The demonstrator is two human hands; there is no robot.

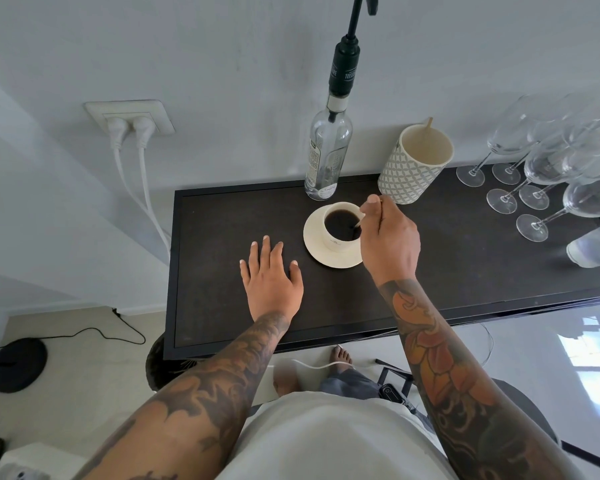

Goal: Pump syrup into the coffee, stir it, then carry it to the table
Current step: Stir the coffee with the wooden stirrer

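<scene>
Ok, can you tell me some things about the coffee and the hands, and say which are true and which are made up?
1. The right hand holds a stirrer dipped in the coffee cup. True.
2. The left hand grips the syrup bottle. False: it lies flat on the dark table.
3. The cup sits on a saucer. True.
4. The patterned mug is full of coffee. False: it holds only a stick.
5. The wine glasses lie broken on the floor. False: they stand on the table.

cup point(340, 226) – cream, upright, full of black coffee, centred on its saucer point(329, 258) | stirrer point(358, 223) – thin, pale, tilted, tip in my coffee | syrup bottle point(327, 152) – clear glass, black pump, upright just behind cup
</scene>
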